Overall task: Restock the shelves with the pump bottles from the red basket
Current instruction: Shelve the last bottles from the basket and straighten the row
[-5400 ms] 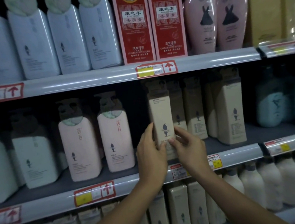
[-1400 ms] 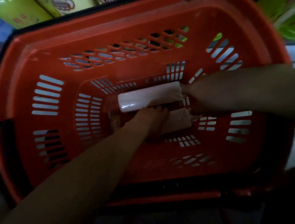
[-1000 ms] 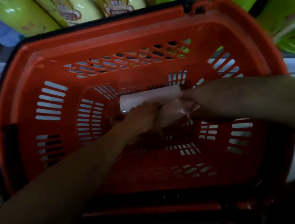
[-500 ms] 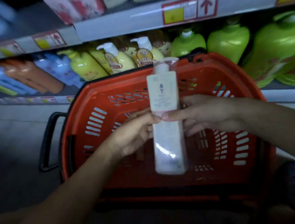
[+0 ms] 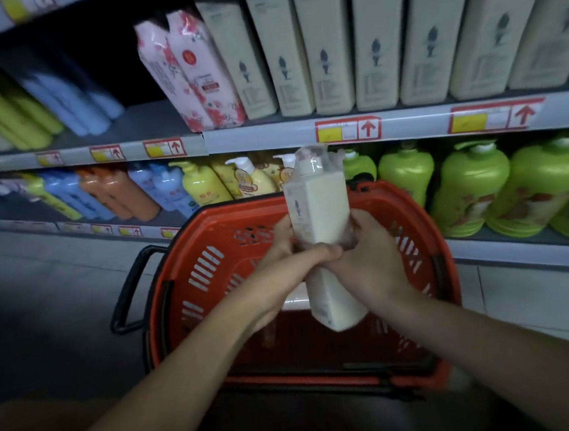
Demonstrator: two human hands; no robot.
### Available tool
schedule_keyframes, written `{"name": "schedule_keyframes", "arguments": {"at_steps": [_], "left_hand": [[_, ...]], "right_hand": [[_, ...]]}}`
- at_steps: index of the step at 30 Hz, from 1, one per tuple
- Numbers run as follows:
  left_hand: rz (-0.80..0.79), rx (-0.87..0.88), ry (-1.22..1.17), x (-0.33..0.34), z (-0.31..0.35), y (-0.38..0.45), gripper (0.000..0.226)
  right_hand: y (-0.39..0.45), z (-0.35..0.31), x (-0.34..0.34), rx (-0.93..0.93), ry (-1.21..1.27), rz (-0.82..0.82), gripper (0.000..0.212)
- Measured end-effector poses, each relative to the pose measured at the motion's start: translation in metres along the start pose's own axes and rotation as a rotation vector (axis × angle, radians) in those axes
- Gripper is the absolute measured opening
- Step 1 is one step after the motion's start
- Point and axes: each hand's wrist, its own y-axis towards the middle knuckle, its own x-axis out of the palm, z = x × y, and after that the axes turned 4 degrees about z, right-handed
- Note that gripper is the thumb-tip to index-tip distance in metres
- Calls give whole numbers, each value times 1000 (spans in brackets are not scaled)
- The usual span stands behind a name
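While I look down over the basket (image 5: pixel 191 268), I have both hands wrapped round the middle of one cream bottle (image 5: pixel 321 219) held upright above it, pump at 12 o'clock and base at 6 o'clock. My left hand (image 5: pixel 290 263) comes in from 8 o'clock, its fingers (image 5: pixel 282 231) curled round the far side and the thumb lying across the front. My right hand (image 5: pixel 370 263) comes in from 4 o'clock, its fingers (image 5: pixel 362 218) curled round the right edge, and the two hands touch in front of the bottle. A clear wrap covers the pump head. The basket sits on the floor with its black handle (image 5: pixel 128 291) out at 9 o'clock. Inside it, just left of the held bottle's base, I can make out something pale, too hidden to name. Behind the basket, at 1 to 3 o'clock, stand green jugs (image 5: pixel 473 192) on the low shelf (image 5: pixel 520 249); yellow bottles (image 5: pixel 201 184) stand at 11 o'clock, with blue and orange ones further left. On the shelf above, a row of cream bottles (image 5: pixel 374 42) runs from 12 to 2 o'clock, with pink flowered packs (image 5: pixel 191 68) beside them at 11 o'clock. Price tags (image 5: pixel 348 130) with red arrows line that shelf's front edge.
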Motion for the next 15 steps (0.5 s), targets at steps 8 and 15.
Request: {"name": "schedule_keyframes", "arguments": {"at_steps": [8,15], "left_hand": [[280,80,-234,1,46,15,54],[-175,6,-658,-35,53,8,52]], "right_hand": [[-1,-20,-19,-168,328,-379,87],[25,-21,-35,156,432,-779,49]]}}
